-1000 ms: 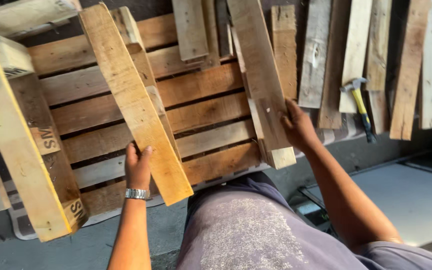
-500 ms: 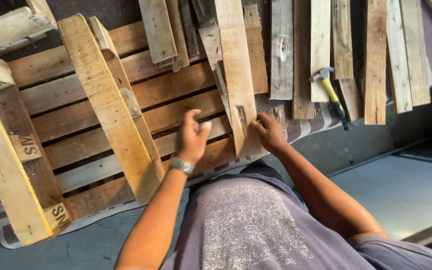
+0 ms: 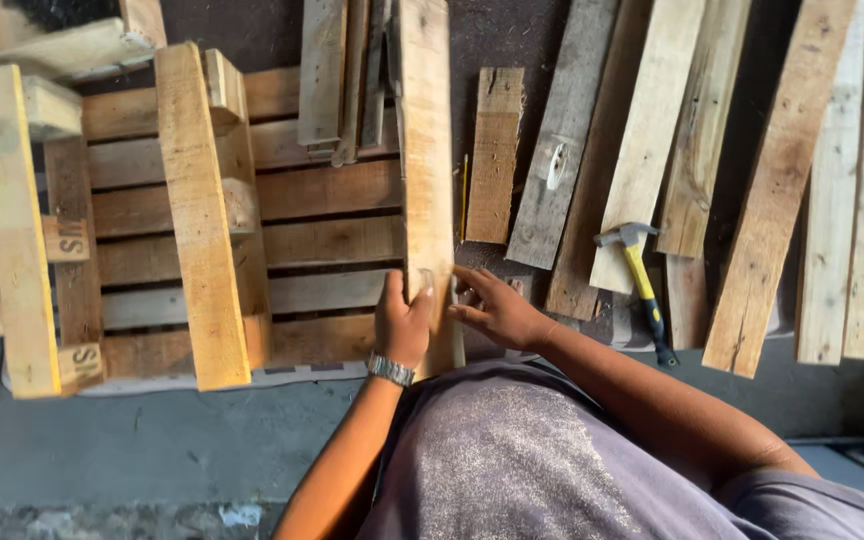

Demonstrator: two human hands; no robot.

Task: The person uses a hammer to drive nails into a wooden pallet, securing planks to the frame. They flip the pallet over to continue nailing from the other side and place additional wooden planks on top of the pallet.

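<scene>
- I see my left hand (image 3: 404,322) and right hand (image 3: 492,312) clamped together on the plank's (image 3: 426,170) near end, steadying it on edge.
- Hammer (image 3: 640,285) lies just right (within reach).

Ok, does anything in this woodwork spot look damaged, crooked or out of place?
Yes. One grey board among the loose boards right of the pallet has a pale gouge partway down its face. Those boards lie fanned at different angles. Both hands grip an upright plank.
</scene>
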